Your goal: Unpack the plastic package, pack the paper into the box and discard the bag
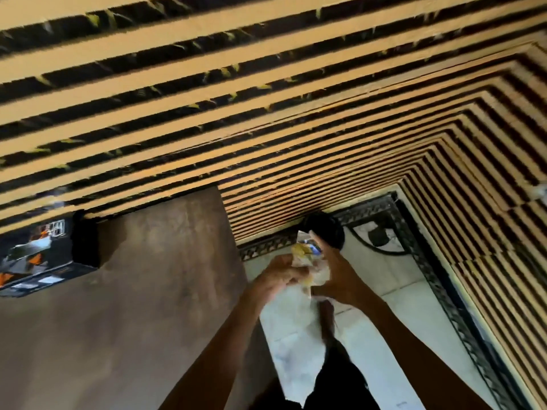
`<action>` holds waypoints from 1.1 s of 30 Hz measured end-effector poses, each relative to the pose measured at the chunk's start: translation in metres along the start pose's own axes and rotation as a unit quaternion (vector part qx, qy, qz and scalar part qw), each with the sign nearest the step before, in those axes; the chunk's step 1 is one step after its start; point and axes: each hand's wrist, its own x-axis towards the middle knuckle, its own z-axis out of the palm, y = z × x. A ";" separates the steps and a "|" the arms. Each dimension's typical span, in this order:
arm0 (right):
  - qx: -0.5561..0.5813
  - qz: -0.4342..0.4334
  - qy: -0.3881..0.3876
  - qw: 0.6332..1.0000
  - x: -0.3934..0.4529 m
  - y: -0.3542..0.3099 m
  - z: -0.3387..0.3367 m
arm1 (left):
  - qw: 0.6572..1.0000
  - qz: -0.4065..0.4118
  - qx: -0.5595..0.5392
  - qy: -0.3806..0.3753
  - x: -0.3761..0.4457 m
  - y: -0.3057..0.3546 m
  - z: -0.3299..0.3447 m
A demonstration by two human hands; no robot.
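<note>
A crumpled clear plastic bag (307, 261) with yellow and blue print is held between both hands, out past the right edge of the brown table (133, 291) and above the floor. My left hand (278, 276) grips its left side. My right hand (331, 270) holds its right side with fingers partly spread. The black box (38, 255) with orange markings lies at the table's far left, against the wall. No paper can be made out in this blurred view.
A round black bin (325, 229) stands on the pale tiled floor (399, 321) just beyond the hands, near the slatted wood wall (266, 113). A dark patterned border runs along the floor's edge. Dark trousers show at the bottom.
</note>
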 end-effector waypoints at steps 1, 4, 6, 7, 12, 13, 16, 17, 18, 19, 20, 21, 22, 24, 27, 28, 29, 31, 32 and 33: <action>0.007 0.014 0.013 1.000 0.009 0.019 -0.012 | 1.000 -0.013 0.006 -0.010 0.025 0.002 0.012; 0.037 0.110 0.097 0.989 0.043 0.078 -0.037 | 0.998 -0.035 -0.029 0.051 0.095 0.002 0.031; 0.059 0.167 0.142 0.974 0.078 0.131 -0.052 | 0.992 -0.039 -0.039 0.116 0.151 -0.010 0.044; 0.066 0.188 0.158 0.967 0.095 0.155 -0.057 | 0.988 -0.039 -0.017 0.148 0.178 -0.017 0.051; 0.075 0.232 0.258 0.935 0.185 0.276 -0.045 | 0.948 -0.011 0.056 0.313 0.311 -0.065 0.061; 0.074 0.245 0.251 0.933 0.209 0.309 -0.034 | 0.943 -0.024 0.059 0.326 0.343 -0.086 0.058; 0.070 0.190 0.158 0.966 0.275 0.400 0.014 | 0.938 -0.051 0.061 0.336 0.416 -0.137 0.038; 0.039 0.187 0.116 0.975 0.292 0.426 0.032 | 0.938 -0.058 0.068 0.336 0.435 -0.151 0.030; -0.011 0.189 0.076 0.979 0.310 0.457 0.052 | 0.937 -0.068 0.079 0.334 0.457 -0.170 0.020; -0.064 0.183 0.041 0.980 0.322 0.476 0.066 | 0.936 -0.071 0.089 0.332 0.473 -0.184 0.010; -0.114 0.171 -0.003 0.979 0.335 0.493 0.079 | 0.935 -0.072 0.099 0.333 0.490 -0.201 -0.002; -0.156 0.161 -0.044 0.974 0.346 0.506 0.090 | 0.933 -0.068 0.105 0.339 0.500 -0.214 -0.014; -0.182 0.149 -0.075 0.969 0.356 0.518 0.099 | 0.931 -0.065 0.109 0.342 0.509 -0.223 -0.024; -0.225 0.127 -0.129 0.957 0.373 0.544 0.119 | 0.930 -0.064 0.112 0.344 0.525 -0.245 -0.041; -0.292 0.120 -0.200 0.928 0.385 0.571 0.136 | 0.927 -0.063 0.112 0.353 0.540 -0.266 -0.055; -0.313 0.121 -0.228 0.914 0.386 0.576 0.139 | 0.926 -0.060 0.115 0.355 0.540 -0.269 -0.056; -0.336 0.118 -0.251 0.900 0.387 0.570 0.137 | 0.923 -0.057 0.124 0.359 0.539 -0.268 -0.057; -0.388 0.105 -0.256 0.879 0.390 0.548 0.124 | 0.921 -0.054 0.139 0.361 0.534 -0.264 -0.057; -0.405 0.100 -0.233 0.878 0.392 0.537 0.117 | 0.922 -0.055 0.137 0.357 0.530 -0.260 -0.057; -0.401 0.089 -0.200 0.889 0.392 0.522 0.106 | 0.926 -0.055 0.131 0.349 0.523 -0.252 -0.056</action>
